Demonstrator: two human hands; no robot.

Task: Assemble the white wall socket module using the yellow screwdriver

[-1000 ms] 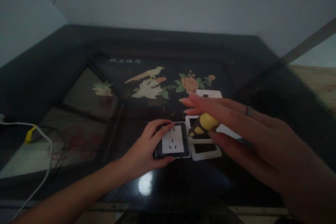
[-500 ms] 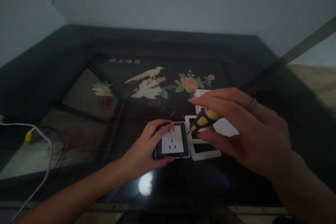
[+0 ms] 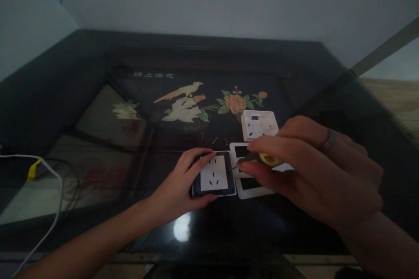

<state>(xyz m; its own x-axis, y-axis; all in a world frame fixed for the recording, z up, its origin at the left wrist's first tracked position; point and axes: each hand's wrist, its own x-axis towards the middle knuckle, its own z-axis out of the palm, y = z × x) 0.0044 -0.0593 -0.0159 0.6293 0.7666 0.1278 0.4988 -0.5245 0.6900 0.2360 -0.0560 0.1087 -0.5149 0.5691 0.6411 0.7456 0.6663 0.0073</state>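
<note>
Head view, dim: right hand (image 3: 314,174) apparently grips screwdriver (image 3: 262,159).

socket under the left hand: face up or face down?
Face up. The socket shows its white front with pin slots; left hand grips its edges, flat on the glass table.

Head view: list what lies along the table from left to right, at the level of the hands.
white cable → left hand → socket panel → screwdriver in the right hand.
</note>
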